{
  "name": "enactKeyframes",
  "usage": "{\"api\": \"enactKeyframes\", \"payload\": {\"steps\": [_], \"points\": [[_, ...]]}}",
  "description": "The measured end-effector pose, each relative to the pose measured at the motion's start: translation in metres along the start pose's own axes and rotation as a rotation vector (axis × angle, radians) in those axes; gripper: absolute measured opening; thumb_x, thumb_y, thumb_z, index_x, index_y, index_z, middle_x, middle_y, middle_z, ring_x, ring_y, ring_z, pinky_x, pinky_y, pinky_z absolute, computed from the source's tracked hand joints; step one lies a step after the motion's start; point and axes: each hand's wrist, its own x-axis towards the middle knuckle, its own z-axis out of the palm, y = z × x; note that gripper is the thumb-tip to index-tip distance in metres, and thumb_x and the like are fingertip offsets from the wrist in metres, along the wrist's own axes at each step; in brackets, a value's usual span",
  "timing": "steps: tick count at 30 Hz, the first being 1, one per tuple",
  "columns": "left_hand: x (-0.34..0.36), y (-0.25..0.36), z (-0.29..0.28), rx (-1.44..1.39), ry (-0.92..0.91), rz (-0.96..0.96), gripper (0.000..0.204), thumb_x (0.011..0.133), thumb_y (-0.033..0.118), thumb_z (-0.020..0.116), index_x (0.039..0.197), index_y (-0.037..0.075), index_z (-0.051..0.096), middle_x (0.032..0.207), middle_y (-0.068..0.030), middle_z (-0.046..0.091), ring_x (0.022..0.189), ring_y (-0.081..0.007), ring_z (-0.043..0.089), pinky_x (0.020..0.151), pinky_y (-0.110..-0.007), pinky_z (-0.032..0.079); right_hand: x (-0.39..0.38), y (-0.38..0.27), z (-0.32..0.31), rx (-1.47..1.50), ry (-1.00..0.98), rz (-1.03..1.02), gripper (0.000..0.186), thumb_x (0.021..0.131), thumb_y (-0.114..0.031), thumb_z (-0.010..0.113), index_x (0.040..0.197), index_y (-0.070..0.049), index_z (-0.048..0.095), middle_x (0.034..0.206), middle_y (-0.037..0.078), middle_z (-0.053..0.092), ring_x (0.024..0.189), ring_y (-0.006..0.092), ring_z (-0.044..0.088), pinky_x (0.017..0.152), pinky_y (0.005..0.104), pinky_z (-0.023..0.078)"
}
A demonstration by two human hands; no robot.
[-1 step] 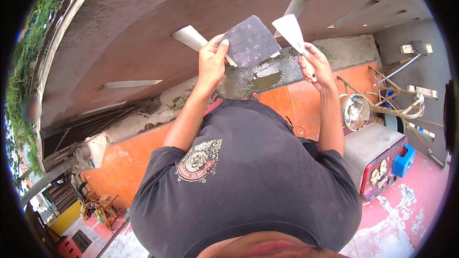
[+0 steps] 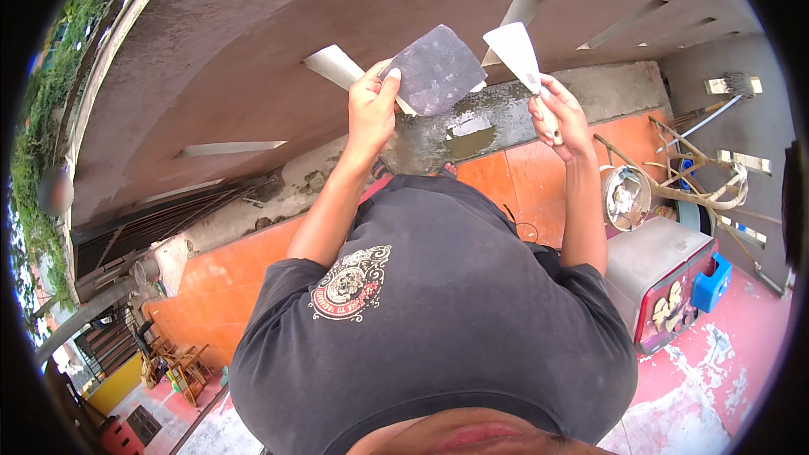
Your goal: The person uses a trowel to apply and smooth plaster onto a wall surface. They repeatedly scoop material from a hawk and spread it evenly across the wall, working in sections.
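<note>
Both my hands are raised in front of me and well apart, each holding 1 item. My left hand (image 2: 372,109) grips a dark grey, roughly square sheet (image 2: 434,72) by its near left corner: thumb flat on the facing side, fingers mostly hidden behind, so I cannot tell how they lie. The sheet extends up and right from that hand into the space between my 2 hands. Its face carries pale specks; a small whitish bit shows at its right edge.

My right hand (image 2: 563,122) is closed around the pale handle of a scraper (image 2: 521,63). The white, wedge-shaped blade points up and left from the fingers, broad end uppermost, near the sheet but not touching it.

Beyond both hands: a brownish wall (image 2: 253,42) with slanted openings, 1 of them partly behind my left hand. Below the sheet, between my hands, a wet patch (image 2: 472,135) lies on the ground. Orange tiles (image 2: 484,177) run nearer to me.

To the right of my right hand and lower: a round bucket (image 2: 619,217) with whitish contents, then a wooden frame (image 2: 716,198). Nearer to me on that side: a grey-topped box (image 2: 653,253) with a blue container (image 2: 712,282) at its side.
</note>
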Motion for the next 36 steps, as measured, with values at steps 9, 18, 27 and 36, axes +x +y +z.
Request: {"api": "enactKeyframes", "payload": {"steps": [9, 18, 27, 36], "points": [[0.011, -0.003, 0.007, 0.036, -0.084, -0.074, 0.032, 0.107, 0.010, 0.052, 0.132, -0.008, 0.061, 0.110, -0.0095, 0.072, 0.093, -0.0142, 0.072, 0.081, -0.033, 0.063, 0.007, 0.028, 0.010, -0.056, -0.152, 0.169, 0.034, 0.109, -0.015, 0.049, 0.140, -0.004, 0.045, 0.080, 0.008, 0.058, 0.043, 0.0081, 0.047, 0.035, 0.0203, 0.037], [0.007, -0.001, 0.012, 0.172, -0.005, -0.013, 0.030, 0.107, 0.008, 0.051, 0.132, -0.006, 0.062, 0.110, -0.0075, 0.071, 0.092, -0.0129, 0.070, 0.080, -0.030, 0.062, -0.003, 0.016, -0.011, 0.167, -0.327, 0.138, 0.039, 0.108, -0.019, 0.055, 0.142, -0.006, 0.042, 0.081, 0.011, 0.059, 0.041, 0.0086, 0.046, 0.031, 0.0217, 0.035], [0.000, -0.004, 0.015, 0.034, 0.071, -0.003, 0.031, 0.107, 0.009, 0.053, 0.132, -0.006, 0.062, 0.106, -0.0067, 0.072, 0.089, -0.0100, 0.069, 0.074, -0.025, 0.060, 0.009, 0.011, -0.025, 0.103, 0.076, 0.039, 0.030, 0.111, -0.020, 0.048, 0.138, -0.008, 0.043, 0.080, 0.009, 0.056, 0.042, 0.0072, 0.043, 0.033, 0.0200, 0.035], [-0.001, -0.012, 0.017, 0.139, 0.013, 0.021, 0.027, 0.107, 0.008, 0.052, 0.127, -0.005, 0.065, 0.098, -0.0034, 0.071, 0.085, -0.0087, 0.066, 0.069, -0.026, 0.056, 0.001, 0.031, -0.003, 0.051, -0.242, 0.233, 0.033, 0.108, -0.018, 0.053, 0.138, -0.008, 0.045, 0.077, 0.009, 0.057, 0.042, 0.0081, 0.045, 0.033, 0.0203, 0.035]]}}
